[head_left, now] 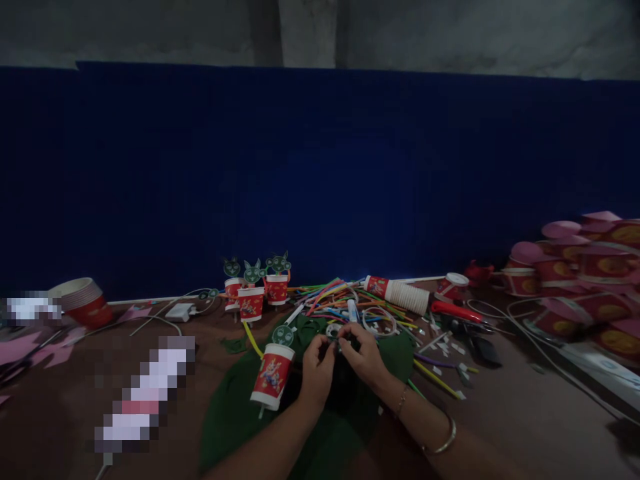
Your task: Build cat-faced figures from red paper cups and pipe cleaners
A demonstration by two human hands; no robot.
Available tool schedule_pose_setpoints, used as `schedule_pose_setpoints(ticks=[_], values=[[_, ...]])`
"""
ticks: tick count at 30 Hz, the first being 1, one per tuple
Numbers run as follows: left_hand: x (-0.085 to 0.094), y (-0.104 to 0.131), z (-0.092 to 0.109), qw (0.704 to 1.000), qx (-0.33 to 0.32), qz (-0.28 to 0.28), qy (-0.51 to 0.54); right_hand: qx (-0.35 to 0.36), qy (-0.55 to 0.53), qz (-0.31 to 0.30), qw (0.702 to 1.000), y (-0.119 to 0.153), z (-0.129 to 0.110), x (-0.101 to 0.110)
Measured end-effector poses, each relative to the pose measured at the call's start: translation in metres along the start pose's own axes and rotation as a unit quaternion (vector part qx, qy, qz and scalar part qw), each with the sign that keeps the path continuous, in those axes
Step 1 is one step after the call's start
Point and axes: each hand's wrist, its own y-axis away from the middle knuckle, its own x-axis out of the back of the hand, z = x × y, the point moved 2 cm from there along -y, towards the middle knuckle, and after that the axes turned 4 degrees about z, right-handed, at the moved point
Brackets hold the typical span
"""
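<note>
My left hand (318, 375) and my right hand (364, 355) are close together above dark green sheet material (235, 407). The fingers of both are pinched at a small dark piece between them, too small to name. A pale ring-shaped thing (333, 329) shows just beyond the fingertips. Left of my left hand, a red paper cup (273, 377) with a printed figure and a green face cutout (283, 336) on top leans slightly. Behind it, similar decorated cups (251, 303) stand with green animal-face cutouts. A bracelet and a bangle are on my right wrist.
Colourful strips (340, 297) are piled beyond my hands. A stack of paper cups (400, 295) lies beside red-handled pliers (463, 313), or a similar tool. Stacked cups (83, 303) stand far left near a white charger (181, 312). Red and pink cup crafts (575, 280) are heaped right; cables cross the table.
</note>
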Motion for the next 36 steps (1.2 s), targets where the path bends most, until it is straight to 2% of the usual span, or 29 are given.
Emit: schedule_pose_setpoints(ticks=[4, 13, 17, 19, 22, 26, 29, 36], values=[[0.001, -0.001, 0.0, 0.999, -0.005, 0.028, -0.033, -0.004, 0.011, 0.002, 1.0, -0.001, -0.001, 0.0], [0.003, 0.0, 0.004, 0.996, -0.038, 0.046, -0.064, -0.061, 0.012, -0.013, 0.998, -0.001, -0.002, -0.003], [0.003, 0.001, 0.008, 0.996, -0.034, 0.06, -0.059, -0.062, 0.083, 0.029, 0.994, -0.009, 0.008, 0.006], [0.003, 0.0, 0.01, 0.996, -0.022, 0.068, -0.054, -0.045, 0.191, 0.053, 0.979, -0.014, 0.017, 0.013], [0.003, 0.0, 0.01, 0.996, -0.007, 0.072, -0.045, -0.018, 0.366, 0.013, 0.93, -0.017, 0.032, 0.017], [0.004, 0.0, 0.009, 0.996, 0.003, 0.08, -0.031, 0.018, 0.469, -0.034, 0.883, -0.011, 0.044, 0.013], [0.004, 0.0, 0.008, 0.996, 0.003, 0.086, -0.026, 0.039, 0.485, -0.033, 0.873, -0.007, 0.045, 0.009], [0.005, -0.002, 0.004, 0.994, 0.036, 0.1, -0.008, 0.029, 0.468, -0.01, 0.883, -0.012, 0.033, 0.017]])
